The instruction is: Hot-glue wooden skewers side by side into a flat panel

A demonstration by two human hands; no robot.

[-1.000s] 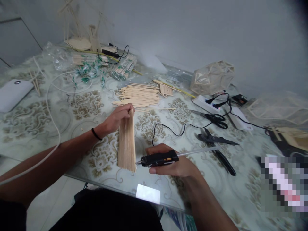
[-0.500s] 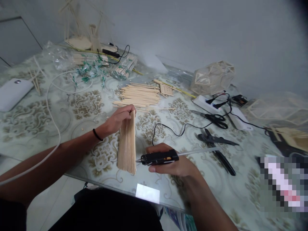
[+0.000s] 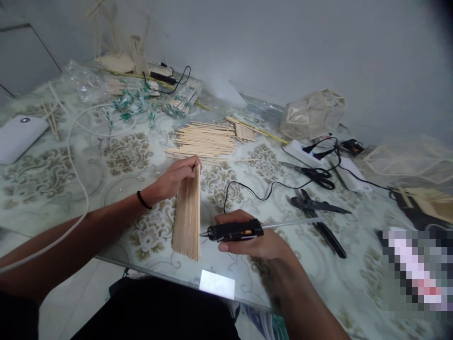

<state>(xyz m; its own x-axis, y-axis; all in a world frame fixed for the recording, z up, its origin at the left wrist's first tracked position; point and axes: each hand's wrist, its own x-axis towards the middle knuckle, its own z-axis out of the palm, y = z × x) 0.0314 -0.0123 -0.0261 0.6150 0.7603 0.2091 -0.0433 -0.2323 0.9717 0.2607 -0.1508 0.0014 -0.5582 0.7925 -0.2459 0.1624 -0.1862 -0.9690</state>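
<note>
My left hand [image 3: 175, 178] grips the far end of a flat panel of wooden sticks [image 3: 187, 217] that lies on the patterned glass table [image 3: 123, 156], its fingers curled over the panel's top edge. A black band circles that wrist. My right hand [image 3: 255, 238] is wrapped round a black glue gun [image 3: 235, 231] with a clear glue stick sticking out behind it. The gun's metal tip points left and sits right at the panel's right edge, near its lower end. A thin black cord runs from the gun across the table.
A pile of loose wooden sticks [image 3: 205, 139] lies beyond the panel. Black scissors [image 3: 316, 175] and pliers [image 3: 318, 212] lie to the right, by a white power strip [image 3: 304, 153]. A stick-frame polyhedron [image 3: 313, 113] stands at the back right. A white cable [image 3: 79, 179] and white box [image 3: 17, 137] are left.
The glue gun's tip has slid a little up along the panel's right edge. My left hand and the panel have shifted slightly nearer to me and to the right.
</note>
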